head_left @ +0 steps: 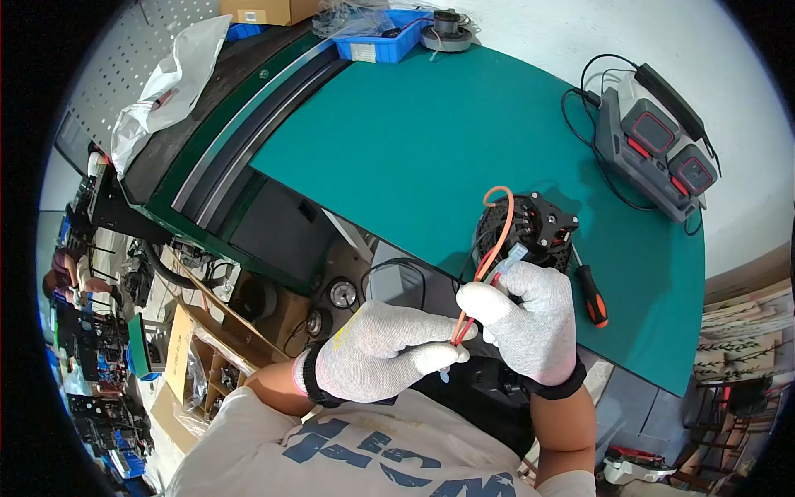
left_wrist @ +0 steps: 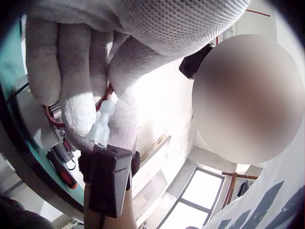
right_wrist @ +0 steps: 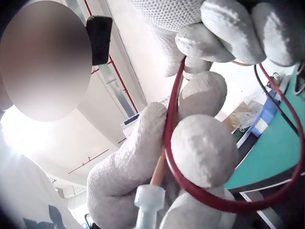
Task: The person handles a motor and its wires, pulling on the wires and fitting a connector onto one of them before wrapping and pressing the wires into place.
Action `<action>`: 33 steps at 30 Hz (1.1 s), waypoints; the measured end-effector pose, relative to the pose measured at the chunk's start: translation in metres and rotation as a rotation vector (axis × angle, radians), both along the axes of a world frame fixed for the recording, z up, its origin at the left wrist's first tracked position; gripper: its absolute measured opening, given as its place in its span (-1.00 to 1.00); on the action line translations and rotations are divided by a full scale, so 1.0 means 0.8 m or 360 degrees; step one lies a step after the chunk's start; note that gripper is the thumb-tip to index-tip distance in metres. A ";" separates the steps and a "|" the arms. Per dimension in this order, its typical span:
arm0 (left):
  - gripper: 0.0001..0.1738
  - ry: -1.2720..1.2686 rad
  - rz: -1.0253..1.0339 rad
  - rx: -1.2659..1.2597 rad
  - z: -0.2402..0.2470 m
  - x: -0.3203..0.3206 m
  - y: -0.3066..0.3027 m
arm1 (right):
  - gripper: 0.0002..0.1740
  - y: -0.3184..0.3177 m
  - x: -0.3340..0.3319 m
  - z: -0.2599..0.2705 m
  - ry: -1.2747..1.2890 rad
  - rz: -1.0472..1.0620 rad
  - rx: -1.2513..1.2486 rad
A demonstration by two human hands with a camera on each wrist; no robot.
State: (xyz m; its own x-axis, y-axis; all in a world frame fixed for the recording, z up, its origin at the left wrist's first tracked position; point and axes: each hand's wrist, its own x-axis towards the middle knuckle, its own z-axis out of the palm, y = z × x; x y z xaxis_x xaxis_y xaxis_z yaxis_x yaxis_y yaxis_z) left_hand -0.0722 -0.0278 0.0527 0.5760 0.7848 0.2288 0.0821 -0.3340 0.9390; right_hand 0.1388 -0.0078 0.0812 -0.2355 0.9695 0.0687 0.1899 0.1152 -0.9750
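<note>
Both hands wear pale knitted gloves and meet over the near table edge. The left hand pinches a red wire and an orange-brown wire between thumb and fingers. A clear connector sleeve sticks out below that pinch. Close by, the right hand holds the same wires higher up with curled fingers. Above its fingers an orange wire loops upward, beside another clear connector. Just beyond the hands, a black round motor-like unit sits on the green table, partly hidden by wires.
An orange-and-black screwdriver lies right of the unit on the green table. At the right stands a grey device with cables. A blue bin and a dark round part stand at the far edge. Cardboard boxes are lower left.
</note>
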 end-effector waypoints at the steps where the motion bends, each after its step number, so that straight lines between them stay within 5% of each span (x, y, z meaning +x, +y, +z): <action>1: -0.70 -0.0005 -0.0007 -0.0004 0.000 0.000 0.000 | -0.76 0.000 0.000 -0.001 0.0000 -0.0002 -0.0002; 9: -0.80 0.0223 0.0175 0.0166 0.003 0.007 -0.002 | -0.79 0.004 -0.008 -0.012 0.0064 -0.0051 0.0409; 17: -0.80 0.0214 0.0167 0.0228 -0.001 0.009 -0.001 | -0.73 0.005 -0.009 -0.007 -0.0009 -0.0075 0.0401; 33: -0.75 -0.0125 0.0026 -0.0308 -0.007 0.006 -0.002 | -0.70 0.004 -0.016 -0.002 0.0076 -0.0094 0.0305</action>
